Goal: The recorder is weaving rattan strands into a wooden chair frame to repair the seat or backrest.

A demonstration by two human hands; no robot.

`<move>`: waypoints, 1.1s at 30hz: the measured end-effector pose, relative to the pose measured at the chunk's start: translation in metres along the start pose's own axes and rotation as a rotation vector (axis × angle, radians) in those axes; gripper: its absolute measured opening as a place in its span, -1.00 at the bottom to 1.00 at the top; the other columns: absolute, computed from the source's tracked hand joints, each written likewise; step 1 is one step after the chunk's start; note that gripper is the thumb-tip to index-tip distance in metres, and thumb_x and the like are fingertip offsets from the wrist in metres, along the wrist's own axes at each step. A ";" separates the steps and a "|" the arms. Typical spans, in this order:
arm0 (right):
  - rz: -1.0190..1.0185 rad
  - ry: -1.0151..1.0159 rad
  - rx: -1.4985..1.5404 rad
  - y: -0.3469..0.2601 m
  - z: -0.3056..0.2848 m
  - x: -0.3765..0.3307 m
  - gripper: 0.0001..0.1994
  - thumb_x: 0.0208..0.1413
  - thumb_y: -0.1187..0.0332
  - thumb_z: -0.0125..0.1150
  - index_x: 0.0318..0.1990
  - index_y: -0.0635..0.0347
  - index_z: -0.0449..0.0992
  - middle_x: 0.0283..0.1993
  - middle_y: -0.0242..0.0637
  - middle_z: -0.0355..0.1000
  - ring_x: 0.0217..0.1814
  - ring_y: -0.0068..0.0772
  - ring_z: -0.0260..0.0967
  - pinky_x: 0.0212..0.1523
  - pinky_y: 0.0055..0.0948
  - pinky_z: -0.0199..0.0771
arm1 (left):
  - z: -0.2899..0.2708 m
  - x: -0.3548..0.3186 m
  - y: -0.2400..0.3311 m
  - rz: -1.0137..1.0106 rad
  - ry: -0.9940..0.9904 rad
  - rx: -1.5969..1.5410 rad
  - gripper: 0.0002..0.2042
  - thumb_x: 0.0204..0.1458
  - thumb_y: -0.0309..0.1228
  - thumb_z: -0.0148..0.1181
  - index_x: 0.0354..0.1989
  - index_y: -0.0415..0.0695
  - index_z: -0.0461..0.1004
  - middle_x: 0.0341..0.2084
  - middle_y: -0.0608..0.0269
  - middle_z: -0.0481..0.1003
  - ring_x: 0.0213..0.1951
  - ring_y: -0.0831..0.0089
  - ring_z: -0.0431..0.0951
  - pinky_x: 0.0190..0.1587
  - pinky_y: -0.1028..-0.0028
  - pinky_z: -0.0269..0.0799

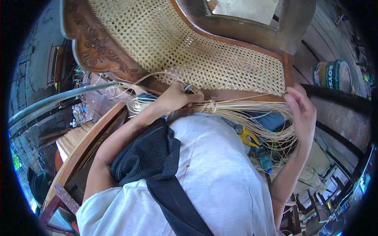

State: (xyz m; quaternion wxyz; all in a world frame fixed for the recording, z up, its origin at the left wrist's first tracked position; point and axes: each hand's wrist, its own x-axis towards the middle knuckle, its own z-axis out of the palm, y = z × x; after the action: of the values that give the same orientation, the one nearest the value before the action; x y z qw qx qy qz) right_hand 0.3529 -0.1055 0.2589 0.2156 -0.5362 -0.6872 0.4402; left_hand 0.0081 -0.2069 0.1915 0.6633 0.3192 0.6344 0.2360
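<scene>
White shirt [216, 169], nearest, crossed by a black strap [177, 204], black mesh bag [138, 151] at left. Left hand [179, 96]: at the near edge of the woven cane panel [177, 47], fingers narrow, curled about a slim blue-and-silver item [188, 87], kind unclear. Right hand [301, 106]: at the near right corner of the wooden frame [288, 69], fingers bent and close together; whether they pinch a strand, cannot tell. Handling, as judged: each strand best kept flat, untwisted and evenly taut, one hand guiding at the edge, the other minding the pull; loose lengths apt to snag, so the bundle of cane strands [236, 106], tied and lying along the near edge, wants keeping clear of the fingers. Panel: just beyond the hands, within the frame; pale straw colour, open mesh, small regular holes. Frame: brown, curved, carved in floral relief at far left. Yellow-handled pliers [248, 137]: nearer than the bundle.
</scene>
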 end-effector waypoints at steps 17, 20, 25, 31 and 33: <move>0.400 0.173 -0.476 0.052 0.087 -0.056 -0.73 0.10 0.29 0.11 -0.52 0.32 0.45 -0.51 0.03 0.45 -0.44 0.16 0.41 -0.42 -0.20 0.38 | -0.007 -0.006 0.012 -0.191 -0.043 -0.127 -0.79 0.06 -0.36 0.23 -0.26 -0.26 0.51 -0.66 0.34 0.44 -0.73 0.73 0.23 -0.76 0.71 -0.01; 0.319 0.202 -0.199 0.049 0.073 -0.075 -0.78 0.06 0.33 0.11 -0.48 0.33 0.45 -0.56 0.03 0.40 -0.53 0.09 0.38 -0.45 -0.19 0.38 | -0.016 -0.020 0.017 -0.227 -0.049 -0.118 -0.80 0.11 -0.34 0.18 -0.26 -0.25 0.52 -0.60 0.30 0.50 -0.73 0.73 0.22 -0.76 0.69 0.00; 0.692 -0.003 0.684 0.030 0.025 -0.109 -0.84 0.09 0.44 0.12 -0.52 0.21 0.49 -0.54 -0.43 0.44 -0.56 -0.73 0.30 -0.53 -0.72 0.26 | -0.008 -0.062 0.107 -0.100 -0.552 0.114 -0.74 0.09 -0.24 0.21 -0.39 -0.23 0.57 -0.58 0.36 0.52 -0.60 0.75 0.31 -0.57 0.67 0.16; -0.084 -0.329 0.831 -0.021 0.014 -0.116 -0.92 0.07 0.47 0.19 -0.38 0.31 0.52 -0.43 -0.18 0.51 -0.47 -0.47 0.45 -0.47 -0.59 0.40 | 0.086 -0.011 0.107 0.658 -0.242 0.740 -0.51 -0.01 -0.09 0.26 -0.03 -0.25 0.49 -0.24 0.11 0.57 -0.14 0.23 0.57 -0.10 0.37 0.46; -0.317 -0.168 1.002 -0.038 -0.003 -0.120 -0.90 0.12 0.45 0.13 -0.40 0.29 0.47 -0.45 -0.12 0.49 -0.54 -0.37 0.44 -0.58 -0.53 0.40 | 0.101 -0.001 0.097 0.689 -0.290 0.906 -0.59 0.00 -0.16 0.23 -0.07 -0.21 0.52 -0.25 -0.04 0.55 -0.13 0.06 0.55 -0.08 0.23 0.46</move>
State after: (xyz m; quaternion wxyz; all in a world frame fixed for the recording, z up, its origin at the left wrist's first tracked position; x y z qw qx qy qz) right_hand 0.3745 -0.2171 0.3138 0.4534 -0.2200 -0.4803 0.7179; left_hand 0.1176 -0.1540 0.2617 0.4259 0.7876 0.4346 0.0972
